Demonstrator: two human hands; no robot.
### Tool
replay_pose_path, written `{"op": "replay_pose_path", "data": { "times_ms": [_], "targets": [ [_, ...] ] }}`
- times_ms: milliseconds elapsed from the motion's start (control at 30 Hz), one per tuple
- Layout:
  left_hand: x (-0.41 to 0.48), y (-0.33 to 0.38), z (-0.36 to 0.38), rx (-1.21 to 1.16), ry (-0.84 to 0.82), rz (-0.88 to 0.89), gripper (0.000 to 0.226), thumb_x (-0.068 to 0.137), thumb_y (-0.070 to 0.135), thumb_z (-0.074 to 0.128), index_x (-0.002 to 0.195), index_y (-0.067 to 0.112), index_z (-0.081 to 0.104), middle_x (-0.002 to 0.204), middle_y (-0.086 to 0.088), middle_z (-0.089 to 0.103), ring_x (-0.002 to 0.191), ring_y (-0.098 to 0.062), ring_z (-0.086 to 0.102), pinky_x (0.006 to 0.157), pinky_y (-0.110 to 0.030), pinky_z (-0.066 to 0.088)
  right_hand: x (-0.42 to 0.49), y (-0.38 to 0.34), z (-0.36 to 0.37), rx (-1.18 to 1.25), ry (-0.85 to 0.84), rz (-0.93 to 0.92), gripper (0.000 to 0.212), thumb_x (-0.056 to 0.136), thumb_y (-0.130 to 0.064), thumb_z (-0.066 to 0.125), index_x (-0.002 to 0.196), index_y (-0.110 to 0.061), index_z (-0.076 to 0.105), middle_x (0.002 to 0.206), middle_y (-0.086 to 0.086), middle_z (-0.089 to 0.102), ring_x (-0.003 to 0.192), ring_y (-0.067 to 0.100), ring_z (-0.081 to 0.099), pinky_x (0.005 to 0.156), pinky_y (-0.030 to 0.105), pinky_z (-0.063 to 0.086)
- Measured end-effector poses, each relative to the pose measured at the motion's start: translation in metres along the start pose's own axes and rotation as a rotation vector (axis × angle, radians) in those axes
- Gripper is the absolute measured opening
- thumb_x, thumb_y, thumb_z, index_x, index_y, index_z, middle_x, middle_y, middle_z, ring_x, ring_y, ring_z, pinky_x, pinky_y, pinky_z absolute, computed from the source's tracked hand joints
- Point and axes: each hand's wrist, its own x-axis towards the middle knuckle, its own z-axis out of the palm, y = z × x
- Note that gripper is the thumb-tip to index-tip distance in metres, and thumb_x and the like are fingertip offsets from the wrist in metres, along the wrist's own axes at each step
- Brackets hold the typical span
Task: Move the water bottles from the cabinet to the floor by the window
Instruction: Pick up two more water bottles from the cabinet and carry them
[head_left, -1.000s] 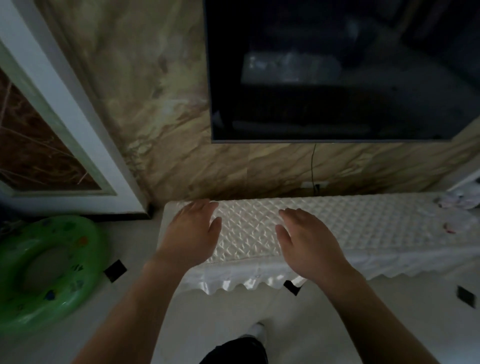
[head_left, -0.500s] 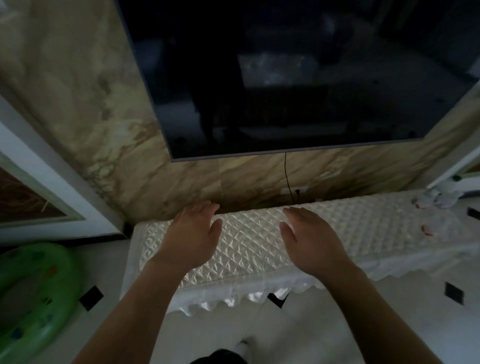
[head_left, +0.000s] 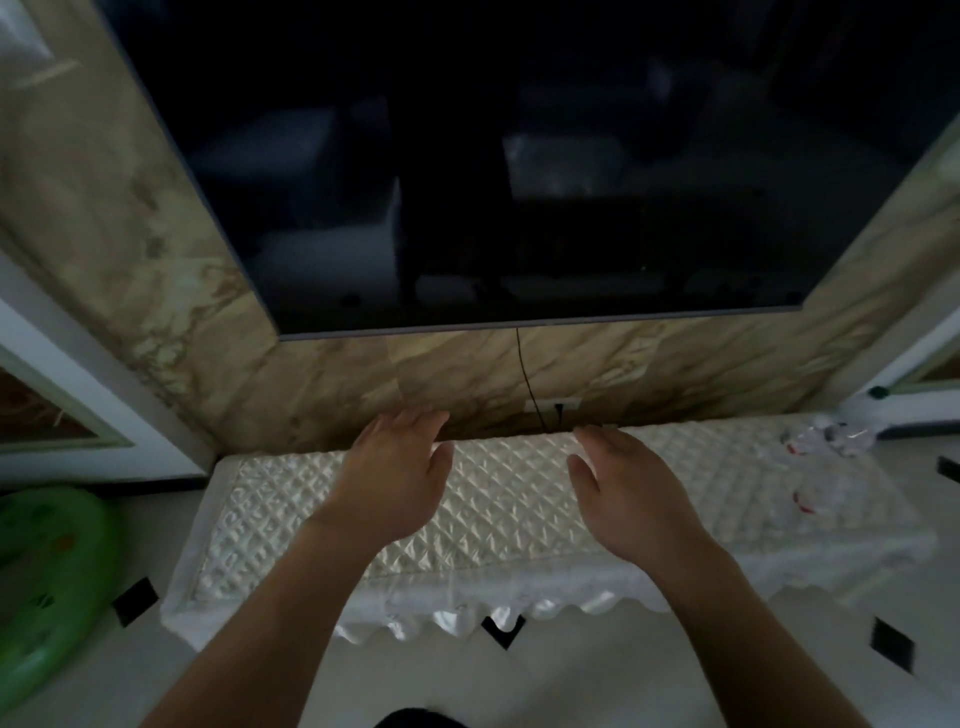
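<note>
A low cabinet (head_left: 270, 525) covered with a quilted white cloth runs along the marble wall. At its right end lie clear plastic water bottles with red labels: a cluster at the back (head_left: 831, 437) and one nearer the front (head_left: 826, 501). They are blurred, so I cannot tell how many. My left hand (head_left: 397, 478) and my right hand (head_left: 631, 493) hover palms down over the cabinet's middle, fingers straight and empty. Both hands are well to the left of the bottles.
A large dark TV (head_left: 493, 171) hangs on the wall above the cabinet, with a cable running down to a socket (head_left: 553, 404). A green inflatable ring (head_left: 47, 577) lies on the tiled floor at left. White frames stand at both sides.
The view has swung to the right along the cabinet, bringing the bottles at its right end further into sight. Both hands stay open and raised, in much the same pose.
</note>
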Motion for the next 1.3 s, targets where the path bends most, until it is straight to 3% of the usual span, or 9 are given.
{"op": "replay_pose_path", "data": {
  "times_ms": [267,433,667,833,1300],
  "targets": [
    [0.015,0.125,0.041,-0.006,-0.028,0.018,0.056,0.094,0.043,0.027,0.140,0.019,0.046,0.144,-0.003,0.049,0.132,-0.021,0.043,0.113,-0.038,0.031,-0.029,0.120,-0.050,-0.040,-0.014,0.029,0.048,0.102,-0.037,0.035,0.145,-0.016,0.041,0.148,0.002,0.046,0.136,0.016,0.041,0.113,0.030,0.028],
    [0.028,0.182,0.064,-0.002,-0.063,0.037,0.049,0.099,0.039,0.031,0.142,0.020,0.044,0.147,-0.003,0.045,0.136,-0.020,0.038,0.113,-0.035,0.026,-0.040,0.176,-0.072,-0.042,0.001,0.056,0.045,0.101,-0.032,0.039,0.139,-0.011,0.049,0.138,0.007,0.055,0.128,0.022,0.049,0.109,0.034,0.034],
    [0.065,0.241,0.096,-0.024,-0.089,0.082,0.055,0.092,0.042,0.030,0.137,0.018,0.051,0.142,-0.005,0.051,0.132,-0.022,0.044,0.110,-0.037,0.032,-0.039,0.242,-0.089,-0.029,-0.004,0.101,0.043,0.101,-0.031,0.039,0.137,-0.010,0.050,0.135,0.006,0.058,0.125,0.021,0.051,0.108,0.035,0.036],
    [0.105,0.287,0.122,-0.035,-0.111,0.108,0.055,0.093,0.043,0.028,0.138,0.020,0.049,0.141,-0.003,0.051,0.130,-0.022,0.045,0.110,-0.038,0.034,-0.022,0.300,-0.100,-0.039,-0.015,0.123,0.058,0.094,-0.040,0.027,0.138,-0.011,0.049,0.138,0.006,0.056,0.129,0.021,0.049,0.110,0.037,0.036],
    [0.227,0.414,0.173,-0.097,-0.140,0.115,0.053,0.097,0.045,0.027,0.141,0.021,0.044,0.146,-0.001,0.046,0.134,-0.018,0.040,0.111,-0.038,0.034,0.050,0.461,-0.158,-0.019,-0.007,0.202,0.046,0.101,-0.034,0.037,0.141,-0.013,0.045,0.143,0.005,0.052,0.132,0.019,0.045,0.110,0.034,0.033]
  ]
}}
